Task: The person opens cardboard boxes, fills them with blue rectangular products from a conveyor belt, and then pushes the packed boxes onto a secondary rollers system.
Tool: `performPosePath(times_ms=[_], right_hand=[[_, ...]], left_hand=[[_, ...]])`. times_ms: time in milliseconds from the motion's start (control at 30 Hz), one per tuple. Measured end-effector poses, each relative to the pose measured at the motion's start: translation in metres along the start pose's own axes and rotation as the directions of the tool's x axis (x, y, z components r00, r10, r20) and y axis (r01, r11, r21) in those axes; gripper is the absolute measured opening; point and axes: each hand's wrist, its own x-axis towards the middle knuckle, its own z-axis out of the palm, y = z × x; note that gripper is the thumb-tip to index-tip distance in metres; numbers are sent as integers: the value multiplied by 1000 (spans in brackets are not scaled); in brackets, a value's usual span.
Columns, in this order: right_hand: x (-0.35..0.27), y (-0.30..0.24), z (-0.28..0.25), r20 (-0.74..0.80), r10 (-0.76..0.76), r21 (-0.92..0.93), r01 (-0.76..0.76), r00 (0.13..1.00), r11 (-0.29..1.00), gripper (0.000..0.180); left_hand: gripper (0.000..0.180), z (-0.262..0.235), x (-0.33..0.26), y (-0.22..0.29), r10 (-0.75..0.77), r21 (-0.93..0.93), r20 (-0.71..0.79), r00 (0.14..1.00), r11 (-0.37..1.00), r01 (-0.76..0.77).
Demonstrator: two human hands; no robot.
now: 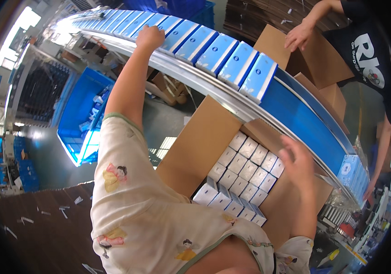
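**Head view: left hand on the belt's row of boxes, right hand over the packed carton**

Head camera looks down on a long blue conveyor belt [303, 121] that curves from the upper left to the lower right, its metal edge rail nearest the person. On it stands a row of blue-and-white boxes [213, 52], flat, glossy, rectangular packs set side by side, each with its long axis across the belt. The row ends near the belt's middle; beyond that the blue surface is bare until another pack near its lower right end.

Below the rail sits an open brown cardboard carton [195, 150], flaps up, matt and stiff. Inside it, small white boxes [245, 171] stand on end in tight rows, filling the side of the carton nearest the person; bare cardboard shows toward its right corner.

Reaching far up along the belt, the left hand [150, 37] lies on the row with fingers curled over the tops of the packs; whether it grips one I cannot tell. Open and empty, fingers spread, the right hand [296, 160] hovers just over the carton's right edge, blurred. It is the nearer one to the carton; the left is the nearer to the row.

Another person's hand [298, 36] rests on a second carton [316, 57] across the belt.
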Motion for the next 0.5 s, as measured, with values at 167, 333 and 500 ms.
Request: performPosePath(times_ms=[167,333,500], right_hand=[[36,21,-35,-129,173,-1,-174,976,985,34],[65,53,-28,-325,280,163,-238,904,958,44],[123,62,26,35,548,696,-414,836,587,63]], left_hand=[[33,-2,-27,61,444,235,-58,894,876,-420],[77,-8,-29,77,303,-459,225,926,872,-174],[102,11,-37,118,322,-428,432,842,895,-123]])
